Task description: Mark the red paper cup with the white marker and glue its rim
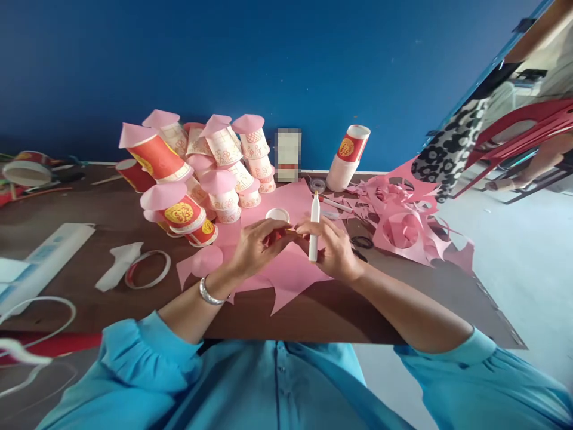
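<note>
Both of my hands meet over a pink paper sheet (290, 269) on the dark table. My left hand (257, 245), with a silver bangle on its wrist, is closed round a red paper cup (277, 214); the cup's white rim shows above the fingers and most of its body is hidden. A white marker pen (314, 224) stands upright between the fingers of my right hand (333, 248), tip upward. The right fingertips also come up to the cup's side, but what they pinch there is too small to make out.
Stacked paper cups with pink cone tops (224, 152) crowd the back left. A taller cup stack (349, 158) stands by the blue wall. Pink paper scraps (403, 221) pile up at right. Tape (317, 184), a white ring (147, 269) and a power strip (49, 263) lie about.
</note>
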{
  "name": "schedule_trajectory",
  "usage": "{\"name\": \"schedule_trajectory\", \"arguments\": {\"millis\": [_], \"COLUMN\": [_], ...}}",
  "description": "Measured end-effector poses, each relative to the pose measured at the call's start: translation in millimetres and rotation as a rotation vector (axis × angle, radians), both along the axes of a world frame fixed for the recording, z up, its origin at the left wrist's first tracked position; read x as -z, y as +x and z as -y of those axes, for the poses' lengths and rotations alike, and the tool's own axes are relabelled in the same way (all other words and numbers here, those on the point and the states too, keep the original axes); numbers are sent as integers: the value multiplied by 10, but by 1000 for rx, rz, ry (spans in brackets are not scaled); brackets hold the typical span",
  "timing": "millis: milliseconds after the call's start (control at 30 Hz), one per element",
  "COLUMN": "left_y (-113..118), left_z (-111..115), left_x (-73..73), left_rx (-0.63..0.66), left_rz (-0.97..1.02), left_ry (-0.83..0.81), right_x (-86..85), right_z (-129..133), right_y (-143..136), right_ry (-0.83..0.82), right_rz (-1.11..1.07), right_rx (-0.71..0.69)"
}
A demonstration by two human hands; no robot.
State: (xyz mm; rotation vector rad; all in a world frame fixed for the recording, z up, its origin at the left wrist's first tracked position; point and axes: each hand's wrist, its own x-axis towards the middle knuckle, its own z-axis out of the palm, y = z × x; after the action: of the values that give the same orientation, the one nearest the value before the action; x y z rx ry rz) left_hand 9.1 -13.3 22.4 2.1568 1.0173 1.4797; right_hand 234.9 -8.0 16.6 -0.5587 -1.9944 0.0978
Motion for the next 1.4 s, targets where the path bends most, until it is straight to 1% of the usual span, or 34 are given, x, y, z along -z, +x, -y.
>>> {"name": "schedule_trajectory", "arguments": {"millis": [33, 100, 200, 267, 333, 367, 433, 500, 533, 633, 800, 967, 1133, 1233, 1333, 1400], "left_y": [10, 31, 52, 49, 37, 31, 25, 26, 28, 33, 22, -16, -72, -70, -64, -81], "left_z": [6, 9, -25, -62, -92, -100, -101, -90, -84, -77, -86, -72, -77, -95, -105, -100], "left_x": [-9, -33, -79, -109, -133, -143, -159, -171, -174, -171, -110, -50, -22, -28, -65, -100], "left_rx": [11, 64, 144, 139, 110, 101, 99, 110, 119, 150, 195, 245, 209, 165, 146, 122], "left_rz": [21, 125, 380, 534, 637, 671, 706, 720, 723, 700, 616, 504, 378, 341, 387, 385], "left_ry": [-36, -156, -373, -490, -586, -621, -663, -672, -670, -652, -605, -526, -451, -392, -351, -328], "right_x": [-1, -17, -86, -144, -186, -197, -199, -185, -177, -161, -172, -178, -168, -176, -192, -199], "right_z": [9, 2, -20, -17, 2, 13, 31, 37, 37, 27, 18, 29, 34, 9, -37, -76], "right_y": [-1, 23, 93, 129, 137, 130, 99, 60, 43, 18, 8, -67, -118, -99, -62, -34], "right_ry": [-1, -12, -80, -155, -268, -342, -508, -643, -691, -777, -859, -1022, -1160, -1174, -1104, -1050], "right_rz": [9, 4, -52, -105, -167, -208, -313, -435, -484, -566, -598, -590, -634, -634, -704, -739], "right_rx": [1, -12, -68, -57, -57, -81, -173, -257, -278, -287, -328, -422, -456, -462, -458, -419]}}
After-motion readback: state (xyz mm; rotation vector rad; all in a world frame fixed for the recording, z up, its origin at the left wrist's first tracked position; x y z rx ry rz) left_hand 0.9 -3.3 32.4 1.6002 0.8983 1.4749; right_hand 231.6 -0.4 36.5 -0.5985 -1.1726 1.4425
